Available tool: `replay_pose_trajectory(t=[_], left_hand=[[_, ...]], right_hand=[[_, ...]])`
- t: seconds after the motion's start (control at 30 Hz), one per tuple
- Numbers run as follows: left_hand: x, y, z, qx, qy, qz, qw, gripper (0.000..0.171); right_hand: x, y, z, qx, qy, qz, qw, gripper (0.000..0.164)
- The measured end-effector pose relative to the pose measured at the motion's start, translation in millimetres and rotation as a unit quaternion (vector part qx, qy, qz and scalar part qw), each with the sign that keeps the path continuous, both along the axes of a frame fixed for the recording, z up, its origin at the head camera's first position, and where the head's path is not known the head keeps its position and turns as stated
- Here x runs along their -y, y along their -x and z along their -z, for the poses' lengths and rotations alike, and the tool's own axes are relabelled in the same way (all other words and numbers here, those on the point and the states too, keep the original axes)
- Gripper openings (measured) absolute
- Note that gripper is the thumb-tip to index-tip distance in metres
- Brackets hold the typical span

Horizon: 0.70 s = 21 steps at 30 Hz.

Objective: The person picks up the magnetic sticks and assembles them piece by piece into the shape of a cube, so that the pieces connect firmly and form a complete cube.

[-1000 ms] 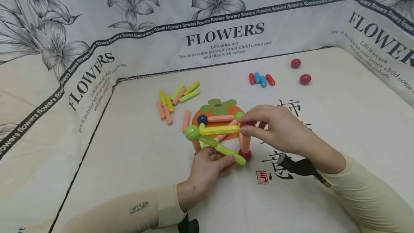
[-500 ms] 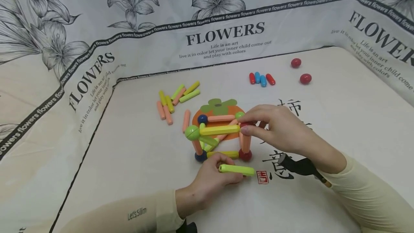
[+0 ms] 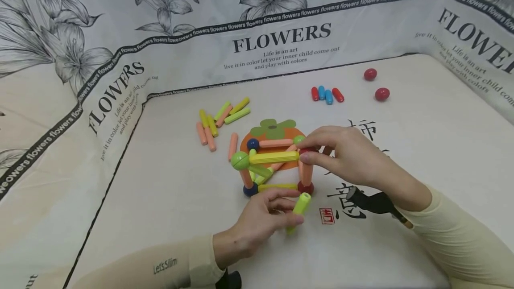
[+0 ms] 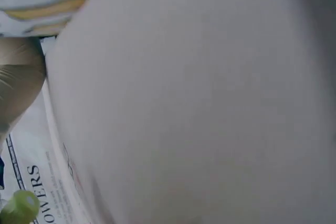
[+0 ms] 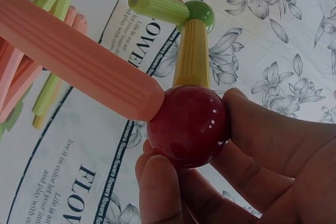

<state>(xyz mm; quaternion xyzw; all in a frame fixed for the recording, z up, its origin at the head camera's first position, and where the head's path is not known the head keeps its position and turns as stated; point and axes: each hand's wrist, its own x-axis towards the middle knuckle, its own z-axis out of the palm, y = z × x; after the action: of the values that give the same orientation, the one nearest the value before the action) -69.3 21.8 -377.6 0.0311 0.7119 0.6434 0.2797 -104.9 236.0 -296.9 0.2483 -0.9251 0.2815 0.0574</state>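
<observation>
A boxy frame of ridged rods and balls stands on the cloth, joined by a green ball (image 3: 240,160), blue balls (image 3: 250,189) and red balls. My right hand (image 3: 353,159) pinches the upper right red ball (image 5: 189,126) between thumb and fingers. From that ball a yellow rod (image 3: 275,157) runs to the green one, and an orange-pink rod (image 3: 307,174) goes down. My left hand (image 3: 259,222) holds a loose light green rod (image 3: 302,204), tilted, in front of the lower red ball (image 3: 306,187). Inside the frame hangs a green rod (image 3: 260,171), partly hidden.
Behind and left lie several loose yellow, green and orange-pink rods (image 3: 212,127), with a lone orange-pink rod (image 3: 233,146) nearer the frame. Short red and blue rods (image 3: 329,97) sit at the back, left of two loose red balls (image 3: 382,94).
My left hand has drawn the light green rod away from the frame's front toward me, then turned it from level to steeply tilted. My right hand stays on the red ball.
</observation>
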Motion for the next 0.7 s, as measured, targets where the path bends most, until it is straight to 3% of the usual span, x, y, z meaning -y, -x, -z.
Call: replay_pose_trajectory(t=[0.1,0.2,0.3,0.7], left_hand=[[-1,0.4,2.1,0.034,-0.02,-0.05,0.998,0.038],[-3,2.9,3.7,0.066,-0.044,-0.118,0.9898,0.04],[-5,6.9,5.0,0.07,-0.066,-0.164,0.9818,0.046],[-15,17.2,8.2,0.051,-0.066,-0.192,0.9779,0.058]], right_hand=[[0,-0.2,-0.4,0.001,0.002,0.0,1.0,0.026],[0,0.4,-0.3,0.001,0.005,-0.005,1.0,0.026],[0,1.0,-0.6,-0.001,0.007,-0.007,1.0,0.027],[0,1.1,-0.4,-0.004,0.011,-0.011,1.0,0.026]])
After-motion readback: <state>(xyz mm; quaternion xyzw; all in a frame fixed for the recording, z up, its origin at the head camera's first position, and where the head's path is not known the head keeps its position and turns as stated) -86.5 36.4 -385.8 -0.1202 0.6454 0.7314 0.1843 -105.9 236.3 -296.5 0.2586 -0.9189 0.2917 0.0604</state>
